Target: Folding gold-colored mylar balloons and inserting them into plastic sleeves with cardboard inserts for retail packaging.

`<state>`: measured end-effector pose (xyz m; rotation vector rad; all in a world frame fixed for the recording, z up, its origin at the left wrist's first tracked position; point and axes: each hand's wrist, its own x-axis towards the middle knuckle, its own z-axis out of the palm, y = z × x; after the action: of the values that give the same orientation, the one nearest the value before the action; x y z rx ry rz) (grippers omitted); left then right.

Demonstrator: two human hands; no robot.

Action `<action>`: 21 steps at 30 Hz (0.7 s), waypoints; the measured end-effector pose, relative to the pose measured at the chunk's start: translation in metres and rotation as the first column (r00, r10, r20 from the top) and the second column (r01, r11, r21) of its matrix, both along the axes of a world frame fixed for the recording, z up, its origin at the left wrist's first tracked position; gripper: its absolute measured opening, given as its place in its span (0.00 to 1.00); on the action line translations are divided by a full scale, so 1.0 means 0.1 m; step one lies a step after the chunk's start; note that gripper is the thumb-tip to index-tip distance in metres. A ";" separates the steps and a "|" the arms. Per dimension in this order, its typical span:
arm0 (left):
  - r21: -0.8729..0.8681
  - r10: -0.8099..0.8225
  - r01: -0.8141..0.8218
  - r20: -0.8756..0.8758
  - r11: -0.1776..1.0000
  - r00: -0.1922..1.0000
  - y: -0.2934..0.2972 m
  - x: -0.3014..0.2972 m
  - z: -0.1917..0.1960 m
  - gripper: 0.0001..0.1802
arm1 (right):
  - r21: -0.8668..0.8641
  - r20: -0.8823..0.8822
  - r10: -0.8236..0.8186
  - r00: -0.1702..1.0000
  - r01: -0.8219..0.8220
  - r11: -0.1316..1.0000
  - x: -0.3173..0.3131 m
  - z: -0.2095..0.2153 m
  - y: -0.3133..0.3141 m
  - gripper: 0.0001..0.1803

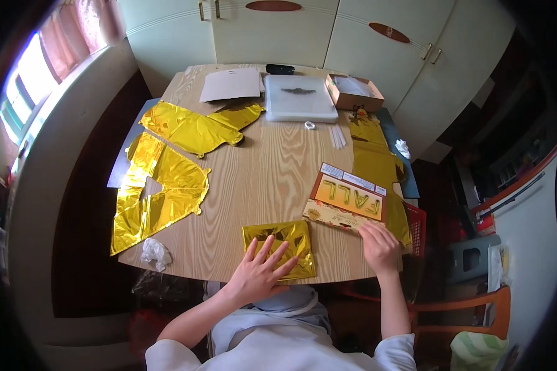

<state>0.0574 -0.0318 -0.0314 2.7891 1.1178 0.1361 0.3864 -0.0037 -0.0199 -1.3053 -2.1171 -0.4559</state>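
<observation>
A folded gold foil balloon point(303, 238) lies at the table's near edge. My left hand point(260, 272) rests on it with the fingers spread flat. To its right, a printed balloon package point(346, 195), orange and cream with pictures of gold letter balloons, lies tilted on the table. My right hand point(380, 247) is at its near right corner, fingers together on the edge; the thumb is mostly hidden. Two flat, uninflated gold foil balloons lie at the left, one point(192, 127) farther off and another point(173, 213) closer. More gold foil point(374, 161) hangs along the right edge.
On the wooden table point(260, 173), a clear plastic case point(300, 105), grey card sheets point(231, 85), and an open cardboard box point(356, 99) stand far back. A white ribbon roll point(309, 125) and pale strips point(338, 137) lie nearer. Crumpled tissue point(156, 253) sits front left. A wooden chair point(495, 309) stands right.
</observation>
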 end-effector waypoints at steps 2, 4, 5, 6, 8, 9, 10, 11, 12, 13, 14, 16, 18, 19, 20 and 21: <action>0.009 -0.010 0.010 -0.010 1.000 1.000 0.00 0.00 0.03 0.39 | -0.137 -0.008 0.027 1.000 -0.028 0.990 -0.02 -0.06 0.00 0.04; 0.013 -0.001 0.001 -0.005 1.000 1.000 -0.01 0.00 0.02 0.39 | -0.205 -0.010 0.066 0.998 -0.067 0.976 -0.09 0.02 0.02 0.06; 0.015 0.003 -0.003 -0.002 1.000 1.000 -0.01 0.00 0.01 0.39 | -0.239 -0.011 0.085 0.996 -0.086 0.967 -0.14 0.07 0.04 0.07; 0.015 0.004 -0.004 -0.002 1.000 1.000 -0.01 0.00 0.01 0.39 | -0.259 -0.097 0.097 0.991 -0.119 0.959 -0.22 0.10 0.08 0.08; 0.015 0.005 -0.005 -0.011 1.000 1.000 -0.01 0.00 0.01 0.40 | -0.285 -0.273 0.111 0.955 -0.191 0.939 -0.50 0.15 0.22 0.11; 0.013 0.010 -0.010 -0.018 1.000 1.000 -0.02 -0.01 0.02 0.40 | -0.334 -0.282 0.162 0.946 -0.255 0.908 -0.64 0.14 0.31 0.15; 0.016 0.010 -0.009 -0.024 1.000 1.000 -0.01 0.00 0.02 0.39 | -0.377 -0.292 0.208 0.934 -0.312 0.872 -0.76 0.11 0.38 0.20; 0.019 0.011 -0.010 -0.030 1.000 0.999 0.00 0.00 0.03 0.39 | -0.391 -0.201 0.266 0.943 -0.327 0.860 -0.89 0.09 0.41 0.22; 0.028 0.011 -0.010 -0.033 1.000 0.999 0.00 0.00 0.03 0.39 | -0.405 -0.111 0.334 0.936 -0.349 0.845 -1.04 0.06 0.46 0.24; 0.035 0.010 -0.009 -0.034 0.999 0.999 0.00 0.01 0.03 0.39 | -0.423 -0.019 0.397 0.917 -0.368 0.828 -1.15 0.03 0.50 0.26; 0.043 0.010 -0.008 -0.035 0.999 0.999 0.01 0.01 0.03 0.38 | -0.448 0.014 0.418 0.908 -0.368 0.815 -1.21 -0.01 0.53 0.27; 0.056 0.009 -0.007 -0.031 0.998 0.999 0.01 0.01 0.03 0.38 | -0.504 0.075 0.468 0.881 -0.371 0.780 -1.30 -0.13 0.57 0.29; 0.065 0.010 -0.008 -0.023 0.998 1.000 0.01 0.01 0.01 0.37 | -0.538 0.068 0.486 0.871 -0.378 0.754 -1.32 -0.19 0.60 0.30; 0.065 0.010 -0.009 -0.026 0.998 1.000 0.01 0.01 0.01 0.37 | -0.555 0.066 0.495 0.867 -0.380 0.740 -1.32 -0.21 0.61 0.31; 0.066 0.009 -0.007 -0.029 0.998 1.000 0.01 0.00 0.01 0.36 | -0.563 0.080 0.491 0.868 -0.367 0.741 -1.32 -0.20 0.62 0.31; 0.065 0.008 -0.006 -0.034 0.998 0.999 0.00 0.00 0.01 0.36 | -0.571 0.092 0.487 0.869 -0.355 0.740 -1.31 -0.20 0.62 0.32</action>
<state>0.0574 -0.0318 -0.0303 2.8551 1.1513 0.1287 0.2549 0.0586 -0.0401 -1.0066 -2.7837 0.2219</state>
